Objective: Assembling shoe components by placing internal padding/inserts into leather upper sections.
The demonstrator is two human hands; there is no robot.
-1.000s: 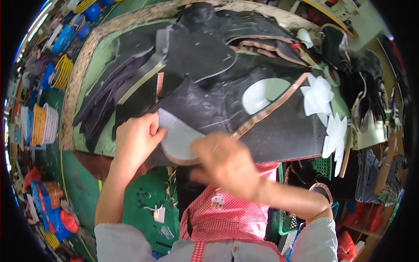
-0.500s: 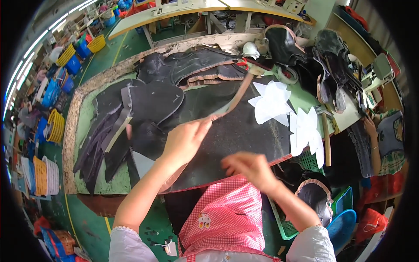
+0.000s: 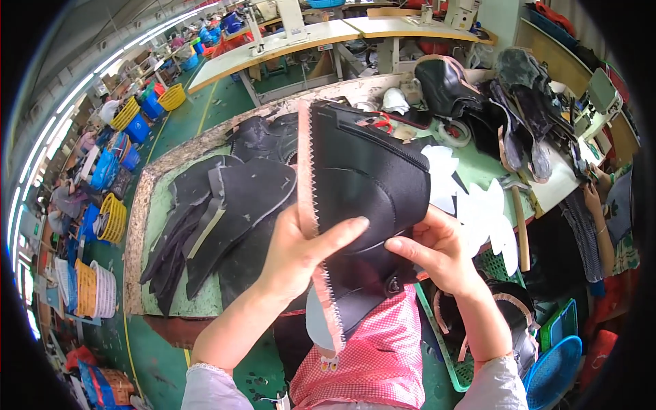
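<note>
Both of my hands hold up a black leather boot upper (image 3: 369,178) above the table's front edge. Along its left side runs a pale tan strip with zigzag-cut teeth, and a small dark round fitting shows low on the right. My left hand (image 3: 297,249) grips the tan-edged side, thumb lying across the black face. On the opposite side, my right hand (image 3: 441,249) has its thumb on the front and its fingers partly hidden behind the leather. Dark cut pieces (image 3: 253,195) lie layered on the green-topped table (image 3: 154,287) beyond my left hand.
White petal-shaped pieces (image 3: 482,215) and a hammer (image 3: 521,232) lie to the right. Red-handled scissors (image 3: 384,123) and a tape roll (image 3: 456,133) sit farther back. A green basket (image 3: 444,342) with uppers stands below right; a co-worker's arm (image 3: 599,229) is at far right.
The black upper, which lay on the table under my left hand, is now raised and turned upright. My right hand has come up onto its other side. My view has shifted slightly.
</note>
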